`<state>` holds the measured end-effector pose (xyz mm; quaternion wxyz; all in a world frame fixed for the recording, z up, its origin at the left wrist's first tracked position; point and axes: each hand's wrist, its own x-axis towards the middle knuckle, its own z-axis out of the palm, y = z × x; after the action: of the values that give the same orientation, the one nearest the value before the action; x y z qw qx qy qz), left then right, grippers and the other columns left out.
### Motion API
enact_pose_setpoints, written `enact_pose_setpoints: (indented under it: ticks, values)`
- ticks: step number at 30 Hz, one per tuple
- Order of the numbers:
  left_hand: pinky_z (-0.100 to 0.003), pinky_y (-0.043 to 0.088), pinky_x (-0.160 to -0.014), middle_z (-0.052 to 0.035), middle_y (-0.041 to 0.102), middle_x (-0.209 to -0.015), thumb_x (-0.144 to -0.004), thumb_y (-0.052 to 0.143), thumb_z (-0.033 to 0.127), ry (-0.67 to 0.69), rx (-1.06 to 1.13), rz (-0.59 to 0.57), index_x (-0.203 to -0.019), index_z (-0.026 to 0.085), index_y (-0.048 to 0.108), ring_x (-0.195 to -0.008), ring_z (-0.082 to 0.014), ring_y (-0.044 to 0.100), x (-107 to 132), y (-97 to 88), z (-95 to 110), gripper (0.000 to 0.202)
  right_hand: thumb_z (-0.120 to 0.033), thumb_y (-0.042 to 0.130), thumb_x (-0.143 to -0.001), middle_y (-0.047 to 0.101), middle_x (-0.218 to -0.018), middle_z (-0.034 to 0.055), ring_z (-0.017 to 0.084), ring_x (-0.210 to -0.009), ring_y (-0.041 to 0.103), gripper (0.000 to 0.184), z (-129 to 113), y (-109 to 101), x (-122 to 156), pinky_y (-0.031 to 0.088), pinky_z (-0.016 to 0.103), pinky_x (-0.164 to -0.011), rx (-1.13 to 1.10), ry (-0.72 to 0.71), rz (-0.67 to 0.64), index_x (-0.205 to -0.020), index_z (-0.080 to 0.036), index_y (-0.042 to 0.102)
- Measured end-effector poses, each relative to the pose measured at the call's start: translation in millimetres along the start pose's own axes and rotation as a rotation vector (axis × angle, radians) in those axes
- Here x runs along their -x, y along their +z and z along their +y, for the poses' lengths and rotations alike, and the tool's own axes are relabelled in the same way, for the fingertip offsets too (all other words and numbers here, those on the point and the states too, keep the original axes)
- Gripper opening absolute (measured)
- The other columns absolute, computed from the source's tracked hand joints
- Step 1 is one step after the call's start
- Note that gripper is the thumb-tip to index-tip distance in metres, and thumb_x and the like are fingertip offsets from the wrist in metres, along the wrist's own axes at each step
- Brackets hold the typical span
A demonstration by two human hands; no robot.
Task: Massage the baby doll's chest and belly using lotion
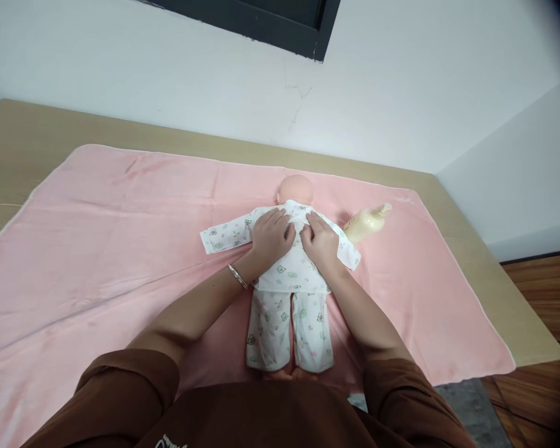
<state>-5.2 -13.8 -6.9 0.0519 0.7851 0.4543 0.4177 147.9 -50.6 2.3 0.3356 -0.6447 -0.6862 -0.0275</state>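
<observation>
White wall (191,87) beyond L hand (273,236) & R hand (321,241), w/ dark frame (280,26) up top. Tabletop (32,130) runs under both & out to the sides. Pink blanket (135,211) w/ pale edging spread on it, reaching farther L of L hand than R of R hand. Person's brown top (247,417) nearer than both hands, cuffs at the forearms.

Doll (292,264) on blanket directly under both hands, head end away, legs toward person, face not visible. Its white printed shirt (280,274) sits under the fingers, hem nearer than the wrists; one sleeve sticks out L of L hand, other slants out R of R hand. Matching pants (313,330) below hem, b/w the forearms. L hand on upper shirt, fingers bent; R hand same, small gap b/w the 2. Can't tell if either's pinching cloth or just resting. Pale yellow bottle (366,224) just R of R hand, near the sleeve, top pointing off R. Doll's bald head (295,188) just past both hands, centered b/w them. Silver bracelet (238,277) on L wrist, right behind L hand
</observation>
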Motion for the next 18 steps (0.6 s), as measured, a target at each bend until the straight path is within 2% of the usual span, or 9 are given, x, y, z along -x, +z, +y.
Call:
enact_pose_setpoints:
  ticks: [4, 6, 8, 11, 14, 18]
  values:
    - [-0.052, 0.038, -0.111, -0.0152, 0.061, -0.133, -0.089, 0.049, 0.031, -0.025, -0.041, -0.060, -0.125, 0.014, 0.059, -0.132, -0.0315, 0.049, -5.4, -1.6, 1.2, 0.041, -0.019, 0.037, -0.088, 0.042, -0.152, 0.0108, 0.026, -0.145, 0.032, 0.056, 7.0, -4.0, -11.2, 0.029, 0.054, -0.119, -0.024, -0.107, -0.169, -0.143, -0.013, 0.045]
    - [-0.054, 0.034, -0.114, -0.0157, 0.057, -0.137, -0.088, 0.049, 0.032, -0.014, -0.042, -0.090, -0.129, 0.013, 0.056, -0.134, -0.0326, 0.046, -8.5, -2.0, 0.9, 0.045, -0.018, 0.037, -0.086, 0.038, -0.154, 0.0098, 0.026, -0.146, 0.028, 0.059, 10.2, -4.4, -14.8, 0.026, 0.056, -0.119, -0.023, -0.145, -0.209, -0.145, -0.013, 0.042]
    - [-0.053, 0.033, -0.116, -0.0154, 0.057, -0.138, -0.089, 0.048, 0.032, 0.032, -0.031, -0.108, -0.129, 0.012, 0.056, -0.134, -0.0316, 0.047, -10.5, -2.2, -0.1, 0.046, -0.017, 0.038, -0.084, 0.042, -0.152, 0.0098, 0.025, -0.145, 0.033, 0.059, 11.3, -3.6, -15.2, 0.029, 0.053, -0.119, -0.010, -0.163, -0.191, -0.142, -0.013, 0.046]
    - [-0.049, 0.039, -0.113, -0.0141, 0.065, -0.127, -0.088, 0.048, 0.029, 0.093, -0.011, -0.086, -0.122, 0.014, 0.062, -0.127, -0.0281, 0.055, -9.9, -2.1, -1.8, 0.040, -0.017, 0.039, -0.085, 0.056, -0.140, 0.0092, 0.021, -0.136, 0.047, 0.050, 9.2, -1.2, -10.6, 0.038, 0.045, -0.116, 0.006, -0.158, -0.087, -0.131, -0.015, 0.059]
    - [-0.045, 0.049, -0.105, -0.0108, 0.072, -0.112, -0.084, 0.051, 0.027, 0.078, 0.007, -0.022, -0.107, 0.019, 0.070, -0.116, -0.0258, 0.063, -5.6, -1.9, -2.1, 0.030, -0.019, 0.042, -0.086, 0.067, -0.127, 0.0064, 0.021, -0.124, 0.059, 0.041, 6.1, 2.0, -3.9, 0.047, 0.041, -0.107, 0.020, -0.091, 0.007, -0.117, -0.020, 0.069]
    - [-0.043, 0.055, -0.097, -0.0082, 0.075, -0.105, -0.081, 0.054, 0.026, 0.026, 0.012, 0.046, -0.092, 0.021, 0.072, -0.110, -0.0251, 0.067, -0.8, -1.9, -1.3, 0.022, -0.020, 0.044, -0.086, 0.070, -0.120, 0.0092, 0.023, -0.119, 0.063, 0.036, 0.7, 3.8, 2.4, 0.050, 0.041, -0.103, 0.022, 0.025, 0.088, -0.108, -0.018, 0.072]
